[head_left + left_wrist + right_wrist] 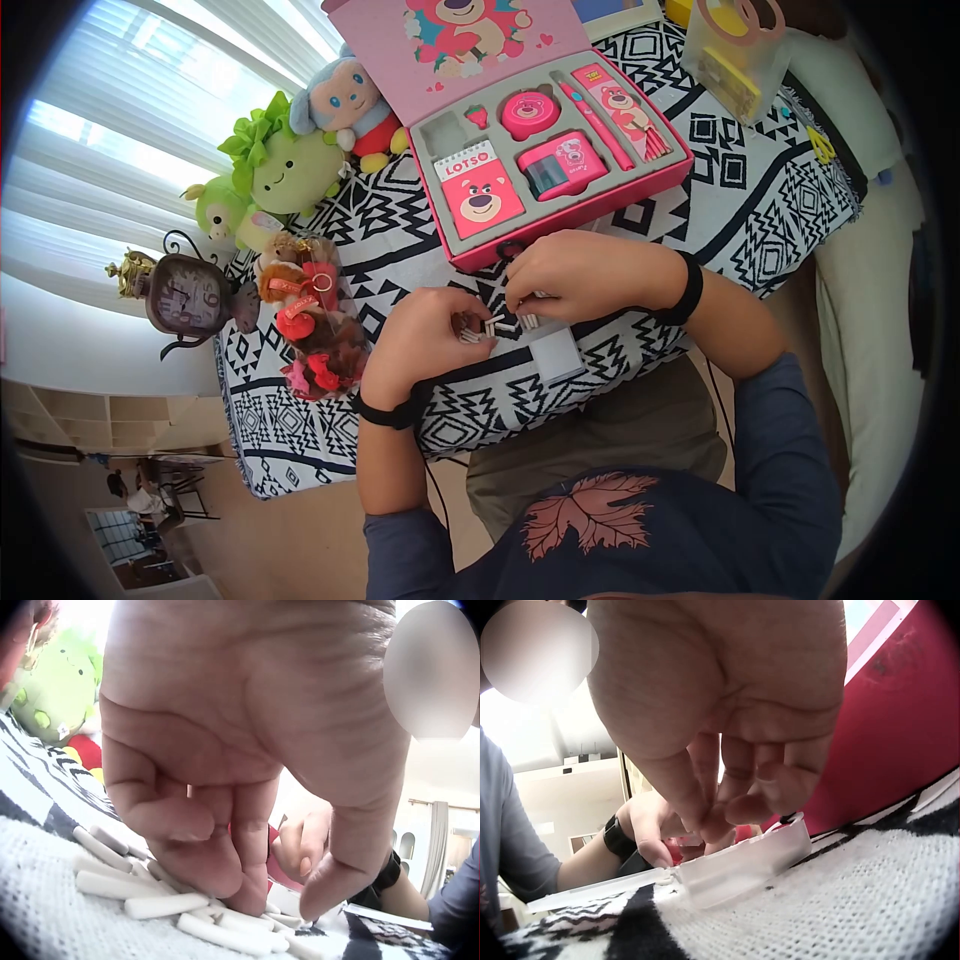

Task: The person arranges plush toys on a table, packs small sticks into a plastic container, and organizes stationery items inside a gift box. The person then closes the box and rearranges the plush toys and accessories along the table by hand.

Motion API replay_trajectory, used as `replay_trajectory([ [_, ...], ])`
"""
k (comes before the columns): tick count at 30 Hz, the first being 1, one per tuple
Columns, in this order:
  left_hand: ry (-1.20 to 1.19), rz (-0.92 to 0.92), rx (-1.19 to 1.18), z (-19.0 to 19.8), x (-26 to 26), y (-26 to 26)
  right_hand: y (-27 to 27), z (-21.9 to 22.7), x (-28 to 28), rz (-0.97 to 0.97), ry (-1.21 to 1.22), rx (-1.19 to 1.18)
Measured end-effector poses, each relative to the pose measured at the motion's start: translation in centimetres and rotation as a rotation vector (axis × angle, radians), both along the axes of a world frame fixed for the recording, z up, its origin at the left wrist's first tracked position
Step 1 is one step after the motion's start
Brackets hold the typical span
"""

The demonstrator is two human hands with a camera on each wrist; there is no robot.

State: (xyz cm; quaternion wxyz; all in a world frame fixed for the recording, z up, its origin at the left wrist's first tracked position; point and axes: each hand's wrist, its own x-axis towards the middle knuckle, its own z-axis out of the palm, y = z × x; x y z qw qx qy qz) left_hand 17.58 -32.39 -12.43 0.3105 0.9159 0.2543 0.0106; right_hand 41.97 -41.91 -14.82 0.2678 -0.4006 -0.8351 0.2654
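Note:
Several short white sticks (165,905) lie in a loose pile on the patterned cloth under my left hand (425,330). Its fingers are curled down among them, with the thumb opposite and sticks between the tips. My right hand (575,275) is bent over a small translucent plastic box (742,874), thumb and fingertips meeting just above its rim. I cannot tell whether they pinch a stick. In the head view a few white sticks (530,322) show in the box below these fingers. The box's lid (556,356) lies folded open toward my body.
Behind my hands stands an open pink gift box (470,258) holding a notepad, pens and a sharpener. To the left are a bag of hair ties (320,330), a clock (188,293) and plush toys (290,170). Scissors (820,145) lie far right.

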Motion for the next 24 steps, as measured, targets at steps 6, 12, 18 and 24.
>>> replay_trajectory([
  [6,0.014,0.008,-0.046,-0.5,-0.1,0.4,0.1,0.3,0.1,-0.014,0.008,-0.066],
  [12,0.007,0.041,-0.083,-0.5,-0.3,0.7,0.1,0.3,0.1,-0.011,0.05,-0.115],
  [18,-0.018,0.08,-0.105,-0.6,-0.4,0.6,0.2,0.7,0.1,0.0,0.069,-0.08],
  [24,-0.341,0.208,-0.37,-1.1,-0.2,0.1,0.0,1.3,-0.1,-0.056,0.223,-0.063],
])
